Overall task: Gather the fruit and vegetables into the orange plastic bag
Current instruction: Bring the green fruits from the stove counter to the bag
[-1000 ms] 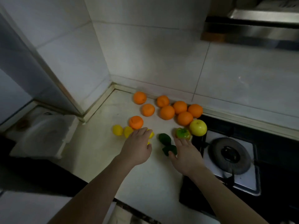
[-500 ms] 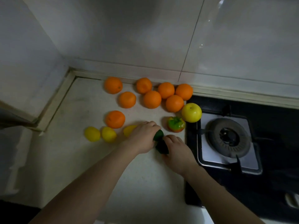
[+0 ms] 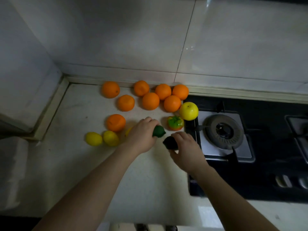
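Note:
My left hand (image 3: 141,135) grips a green lime (image 3: 159,131) above the pale counter (image 3: 80,164). Just right of it, my right hand (image 3: 186,150) holds a second, darker lime (image 3: 170,142). Several oranges (image 3: 150,101) lie in a cluster near the back wall, and one orange (image 3: 116,122) sits apart, closer to me. Two lemons (image 3: 102,138) lie side by side at the left; a third lemon (image 3: 128,131) is mostly hidden behind my left hand. A red-green persimmon (image 3: 175,123) and a large yellow fruit (image 3: 188,111) sit by the stove edge. No orange bag is in view.
A black gas stove with a burner (image 3: 223,131) fills the right side, right beside my right hand. Tiled walls (image 3: 133,39) close the counter at the back and left. The counter's front edge runs along the bottom of the view.
Both hands have closed on the two limes and lifted them slightly apart; a second ago they were reaching with open fingers. The camera has tilted down and closer.

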{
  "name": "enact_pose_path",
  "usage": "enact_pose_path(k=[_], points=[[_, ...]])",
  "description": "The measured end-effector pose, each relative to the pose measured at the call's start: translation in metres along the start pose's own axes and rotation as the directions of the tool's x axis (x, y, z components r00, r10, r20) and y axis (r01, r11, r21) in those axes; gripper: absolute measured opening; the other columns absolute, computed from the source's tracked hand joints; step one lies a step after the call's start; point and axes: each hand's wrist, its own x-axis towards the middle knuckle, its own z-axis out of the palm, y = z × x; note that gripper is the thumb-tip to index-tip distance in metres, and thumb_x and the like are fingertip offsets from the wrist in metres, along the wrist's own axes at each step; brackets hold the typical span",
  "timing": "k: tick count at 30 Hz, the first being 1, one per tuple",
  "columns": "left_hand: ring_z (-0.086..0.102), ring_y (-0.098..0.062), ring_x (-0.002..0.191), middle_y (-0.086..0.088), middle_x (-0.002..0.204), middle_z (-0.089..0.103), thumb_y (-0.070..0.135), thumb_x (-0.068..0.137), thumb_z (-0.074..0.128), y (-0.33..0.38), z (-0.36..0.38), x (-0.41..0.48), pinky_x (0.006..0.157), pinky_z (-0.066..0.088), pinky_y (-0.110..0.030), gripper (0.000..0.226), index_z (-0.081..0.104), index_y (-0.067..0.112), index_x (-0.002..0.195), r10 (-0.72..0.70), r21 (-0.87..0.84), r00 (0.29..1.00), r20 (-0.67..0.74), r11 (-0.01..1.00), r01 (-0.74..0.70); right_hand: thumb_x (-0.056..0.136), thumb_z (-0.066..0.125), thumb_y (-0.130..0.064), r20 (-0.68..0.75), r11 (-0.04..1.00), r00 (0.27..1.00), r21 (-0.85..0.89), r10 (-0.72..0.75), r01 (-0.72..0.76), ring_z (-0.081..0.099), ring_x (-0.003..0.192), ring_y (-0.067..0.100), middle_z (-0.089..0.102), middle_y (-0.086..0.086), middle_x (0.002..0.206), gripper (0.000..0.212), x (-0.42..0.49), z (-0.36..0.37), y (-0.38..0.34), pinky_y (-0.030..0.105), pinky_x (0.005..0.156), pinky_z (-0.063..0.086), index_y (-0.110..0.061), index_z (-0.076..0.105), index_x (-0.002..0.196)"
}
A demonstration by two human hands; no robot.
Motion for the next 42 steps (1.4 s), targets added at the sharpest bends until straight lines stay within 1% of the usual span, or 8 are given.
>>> enact_pose_path(k=[6,12,19,23,25,32,38,42], points=[[0.054,-0.014,0.093,0.009,0.106,0.052,0.030,0.078,0.073,0.031,-0.046,-0.036,0.072,0.053,-0.034,0.037,0.051,0.032,0.108,0.030,-0.063,0.993,-0.115,0.997,-0.038,0.076,0.073,-0.034,-0.176,0.998,0.982,0.002,0.067,-0.067,0.054,0.099,0.026,0.060,0.005,0.113,0.050,-0.033,-0.056,-0.025,0.034,0.079,0.047,-0.016,0.057,0.119],[0.056,-0.020,0.095,0.002,0.109,0.055,0.029,0.079,0.074,0.077,-0.092,-0.078,0.072,0.051,-0.037,0.039,0.054,0.026,0.112,0.083,-0.085,0.966,-0.244,0.991,-0.107,0.077,0.072,-0.036,-0.325,0.996,0.942,0.014,0.084,-0.084,0.055,0.098,0.027,0.061,0.006,0.108,0.048,-0.078,-0.115,-0.049,0.037,0.078,0.049,-0.014,0.059,0.118],[0.055,-0.023,0.099,-0.001,0.113,0.054,0.031,0.079,0.072,0.147,-0.114,-0.123,0.078,0.050,-0.043,0.042,0.055,0.022,0.116,0.154,-0.045,0.948,-0.279,0.984,-0.173,0.076,0.073,-0.036,-0.466,0.996,0.880,0.029,0.089,-0.086,0.058,0.098,0.025,0.062,0.005,0.109,0.046,-0.147,-0.166,-0.050,0.033,0.081,0.049,-0.015,0.062,0.116],[0.055,-0.023,0.101,-0.002,0.113,0.056,0.030,0.077,0.073,0.200,-0.108,-0.150,0.081,0.047,-0.036,0.043,0.058,0.019,0.115,0.194,-0.007,0.928,-0.317,0.978,-0.207,0.077,0.071,-0.038,-0.501,0.994,0.860,0.023,0.103,-0.106,0.057,0.099,0.022,0.061,0.001,0.110,0.047,-0.204,-0.190,-0.032,0.033,0.082,0.050,-0.019,0.059,0.119],[0.055,-0.022,0.100,-0.001,0.112,0.057,0.031,0.076,0.073,0.228,-0.099,-0.166,0.077,0.045,-0.033,0.042,0.058,0.021,0.114,0.205,0.005,0.925,-0.321,0.977,-0.215,0.078,0.071,-0.037,-0.524,0.991,0.843,0.017,0.119,-0.130,0.058,0.097,0.021,0.061,0.001,0.109,0.048,-0.238,-0.200,-0.021,0.030,0.080,0.049,-0.019,0.059,0.120],[0.055,-0.020,0.100,0.001,0.113,0.056,0.033,0.078,0.072,0.322,-0.057,-0.209,0.082,0.046,-0.031,0.046,0.056,0.023,0.119,0.259,-0.019,0.915,-0.309,0.960,-0.278,0.081,0.068,-0.043,-0.555,0.969,0.806,0.003,0.208,-0.248,0.057,0.104,0.022,0.061,0.002,0.115,0.053,-0.343,-0.229,0.022,0.031,0.084,0.047,-0.015,0.057,0.125],[0.055,-0.017,0.103,0.005,0.120,0.055,0.036,0.081,0.069,0.394,-0.028,-0.210,0.085,0.048,-0.032,0.050,0.055,0.025,0.127,0.370,-0.003,0.894,-0.255,0.924,-0.383,0.085,0.063,-0.044,-0.585,0.938,0.758,0.010,0.288,-0.348,0.053,0.110,0.023,0.058,0.003,0.120,0.053,-0.407,-0.256,0.064,0.034,0.089,0.046,-0.016,0.052,0.129],[0.055,-0.014,0.101,0.009,0.119,0.053,0.039,0.082,0.067,0.441,-0.007,-0.193,0.084,0.049,-0.032,0.049,0.053,0.027,0.128,0.430,-0.012,0.876,-0.216,0.896,-0.443,0.084,0.064,-0.042,-0.597,0.906,0.721,0.021,0.351,-0.423,0.053,0.107,0.023,0.058,0.003,0.117,0.052,-0.435,-0.271,0.099,0.034,0.087,0.047,-0.016,0.053,0.127]])
